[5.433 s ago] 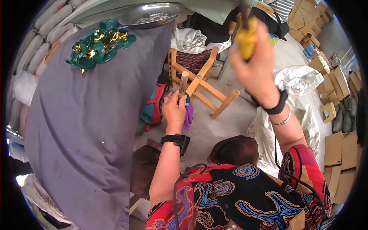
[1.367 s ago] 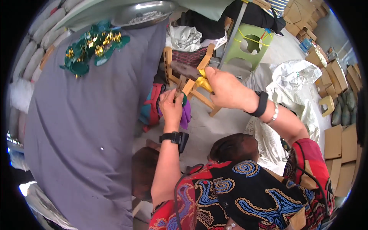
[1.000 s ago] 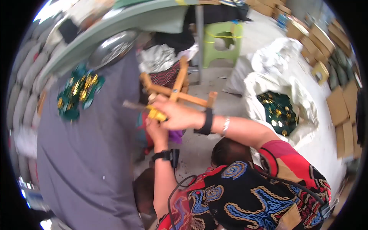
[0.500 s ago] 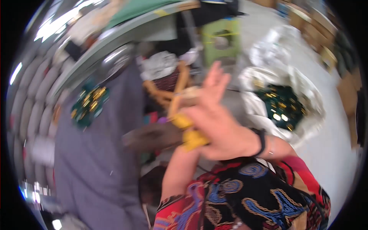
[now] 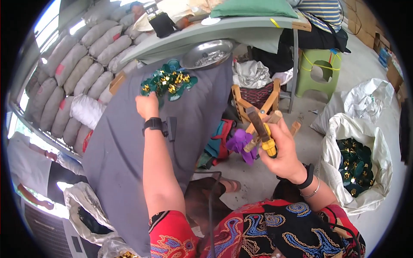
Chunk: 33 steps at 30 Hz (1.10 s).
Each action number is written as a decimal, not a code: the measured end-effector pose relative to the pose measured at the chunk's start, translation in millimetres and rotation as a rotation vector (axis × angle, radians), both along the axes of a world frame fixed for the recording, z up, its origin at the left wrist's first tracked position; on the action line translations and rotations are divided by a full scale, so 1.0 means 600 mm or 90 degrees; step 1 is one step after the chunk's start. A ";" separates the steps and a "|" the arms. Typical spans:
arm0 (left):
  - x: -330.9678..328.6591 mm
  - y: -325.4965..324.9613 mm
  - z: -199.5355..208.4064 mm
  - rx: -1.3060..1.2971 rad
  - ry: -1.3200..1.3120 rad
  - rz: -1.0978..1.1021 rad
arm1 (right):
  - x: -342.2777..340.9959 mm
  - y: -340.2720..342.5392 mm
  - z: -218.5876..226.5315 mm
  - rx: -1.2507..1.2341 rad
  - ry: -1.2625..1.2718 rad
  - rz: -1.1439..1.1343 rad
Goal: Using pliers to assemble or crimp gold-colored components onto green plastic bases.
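My left hand [image 5: 147, 105] reaches to the near left edge of a pile of green discs with gold-coloured parts [image 5: 168, 81]. Its fingers are curled at the pile; whatever they pinch is hidden. Grey cloth [image 5: 124, 142] lies beneath the pile. Over on the right, my right hand [image 5: 282, 148] is closed round a tool with a yellow and black handle [image 5: 269, 147] and a flat dark brown shaft [image 5: 257, 122] pointing up and away. Just left of that hand, a purple flower-like bundle [image 5: 241, 145] shows beside the wooden bars of a folding stool [image 5: 267, 101].
A metal bowl [image 5: 207, 54] holds small shiny bits at the cloth's far end. White sacks of green and gold pieces stand right [image 5: 329, 172] and lower left [image 5: 71, 202]. Beyond are a green plastic stool [image 5: 317, 84] and a table [image 5: 258, 23]. A co-worker [image 5: 32, 161] stands left.
My view has swung left. My left hand, earlier close to the right one, has moved out to the pile. The right hand still holds the yellow-handled tool, now turned upward.
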State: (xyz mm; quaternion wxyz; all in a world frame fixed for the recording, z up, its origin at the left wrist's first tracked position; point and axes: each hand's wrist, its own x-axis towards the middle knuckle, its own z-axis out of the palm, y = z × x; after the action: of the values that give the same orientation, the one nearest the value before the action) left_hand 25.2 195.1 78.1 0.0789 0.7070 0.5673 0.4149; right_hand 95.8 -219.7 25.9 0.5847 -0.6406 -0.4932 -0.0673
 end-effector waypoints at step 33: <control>0.046 -0.369 -0.402 0.214 0.012 -0.561 | 0.132 0.172 -0.092 -0.105 -0.089 0.022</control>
State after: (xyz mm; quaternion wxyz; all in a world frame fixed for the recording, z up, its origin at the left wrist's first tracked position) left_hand 53.0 -26.6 -163.2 0.1269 0.8870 0.1391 0.4216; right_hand 175.1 -116.6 -29.1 0.4954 -0.6714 -0.5478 -0.0610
